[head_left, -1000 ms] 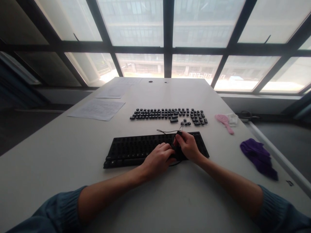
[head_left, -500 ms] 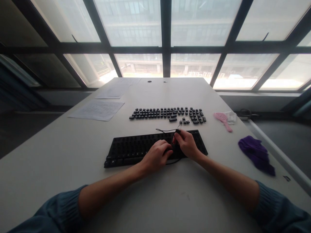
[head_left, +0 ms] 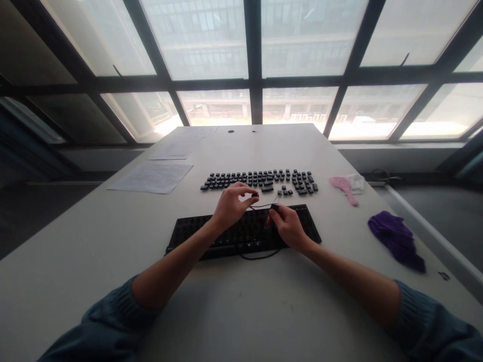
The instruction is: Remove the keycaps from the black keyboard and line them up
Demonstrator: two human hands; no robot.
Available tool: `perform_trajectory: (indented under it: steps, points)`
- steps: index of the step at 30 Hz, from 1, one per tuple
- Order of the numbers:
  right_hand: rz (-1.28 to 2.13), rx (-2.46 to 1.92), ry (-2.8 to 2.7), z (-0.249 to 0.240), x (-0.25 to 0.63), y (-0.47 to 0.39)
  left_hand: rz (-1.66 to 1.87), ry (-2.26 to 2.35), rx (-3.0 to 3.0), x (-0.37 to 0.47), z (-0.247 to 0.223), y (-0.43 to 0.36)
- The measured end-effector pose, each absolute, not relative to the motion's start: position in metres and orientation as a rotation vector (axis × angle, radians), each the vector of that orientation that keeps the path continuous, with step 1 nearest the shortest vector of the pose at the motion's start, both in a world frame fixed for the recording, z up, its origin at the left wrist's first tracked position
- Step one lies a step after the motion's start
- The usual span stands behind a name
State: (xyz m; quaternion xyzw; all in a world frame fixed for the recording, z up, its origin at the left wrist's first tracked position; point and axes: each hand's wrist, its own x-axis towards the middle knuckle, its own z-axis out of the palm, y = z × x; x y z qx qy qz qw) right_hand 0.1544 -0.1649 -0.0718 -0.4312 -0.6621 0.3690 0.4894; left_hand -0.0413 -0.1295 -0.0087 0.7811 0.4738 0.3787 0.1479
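A black keyboard lies across the white table in front of me, many of its keycaps off. Between thumb and forefinger of my left hand is a small dark keycap, held above the keyboard's far edge. My right hand is closed around a keycap puller over the keyboard's right half. Thin wires stick out from the puller's dark end, and my fingers hide most of its body. Just beyond both hands, loose black keycaps stand in rows laid out like a keyboard.
To the right lie a pink hairbrush on a white tissue and a crumpled purple cloth. Sheets of paper rest at the left. The keyboard's cable loops by its near edge. Large windows stand behind the table.
My left hand has moved up and away from the puller, toward the loose keycaps, and a keycap now shows in its pinch. The right hand stays nearly in place. The view tilted slightly.
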Motion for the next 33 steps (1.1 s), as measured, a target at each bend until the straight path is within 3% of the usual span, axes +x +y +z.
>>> perform_trajectory:
  steps: [7,14,29,33]
  points:
    - [0.861,-1.070,-1.616,-0.074,0.154,-0.170,0.698,1.598,2.245,0.003,-0.033,-0.070]
    - [0.881,-1.057,-1.602,-0.074,0.155,-0.168,0.531,1.643,2.451,0.022,-0.040,-0.050]
    - [0.894,-1.039,-1.605,-0.071,0.156,-0.168,0.576,1.612,2.405,0.025,-0.043,-0.042]
    - [0.901,-1.053,-1.599,-0.072,0.156,-0.169,0.761,1.532,2.381,0.007,-0.029,-0.058]
